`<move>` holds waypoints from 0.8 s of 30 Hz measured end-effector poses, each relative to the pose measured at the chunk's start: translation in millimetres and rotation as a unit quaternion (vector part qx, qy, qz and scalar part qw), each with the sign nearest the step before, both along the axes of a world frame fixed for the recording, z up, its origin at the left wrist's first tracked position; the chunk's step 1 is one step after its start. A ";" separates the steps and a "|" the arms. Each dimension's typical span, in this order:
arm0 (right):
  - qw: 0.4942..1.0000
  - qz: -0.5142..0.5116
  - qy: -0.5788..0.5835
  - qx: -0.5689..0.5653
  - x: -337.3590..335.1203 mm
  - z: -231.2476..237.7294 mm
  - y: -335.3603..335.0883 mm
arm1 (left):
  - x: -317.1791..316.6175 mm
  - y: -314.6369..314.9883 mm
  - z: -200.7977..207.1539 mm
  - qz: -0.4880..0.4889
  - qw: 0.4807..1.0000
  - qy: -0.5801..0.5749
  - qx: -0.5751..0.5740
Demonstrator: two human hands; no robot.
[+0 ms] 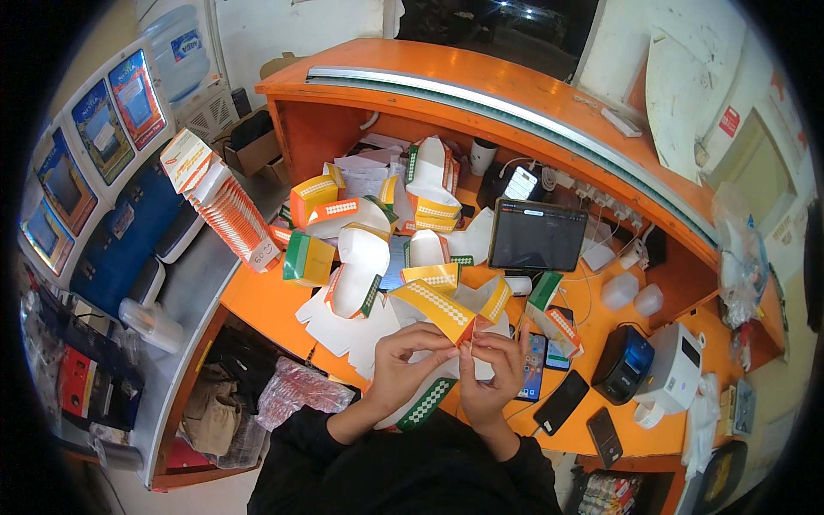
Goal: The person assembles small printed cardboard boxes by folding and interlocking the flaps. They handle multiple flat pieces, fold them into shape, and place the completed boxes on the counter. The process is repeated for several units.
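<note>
Between my two hands is a partly folded cardboard food box (432, 307), yellow outside with a white checked band and white inside. My left hand (402, 364) pinches its near corner from the left, fingertips pressed together. At the same corner my right hand (491, 374) grips from the right, its index finger pointing up. Just below my hands, a green-banded white carton (429, 402) lies partly hidden by them. Flat white card blanks (330, 330) spread to the left, beside an open white carton (354, 279) and a green-and-yellow box (307, 259).
A tall stack of nested orange cartons (225, 204) leans on the left. Ahead stands a tablet (538, 236) near more folded boxes (432, 172). On the right lie phones (562, 402), a black card-terminal-like device (624, 365) and a white printer (672, 367). An orange raised counter (429, 73) borders the back.
</note>
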State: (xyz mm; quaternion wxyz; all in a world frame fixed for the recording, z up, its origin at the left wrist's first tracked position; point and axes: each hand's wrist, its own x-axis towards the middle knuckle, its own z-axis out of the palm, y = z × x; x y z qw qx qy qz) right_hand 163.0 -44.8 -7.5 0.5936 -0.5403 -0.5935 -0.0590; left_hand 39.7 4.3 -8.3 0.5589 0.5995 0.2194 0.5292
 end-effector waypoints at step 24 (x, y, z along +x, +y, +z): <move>0.914 0.243 -0.177 -0.271 -25.0 -102.8 27.5 | 0.1 131.7 -0.6 0.101 0.984 0.121 0.080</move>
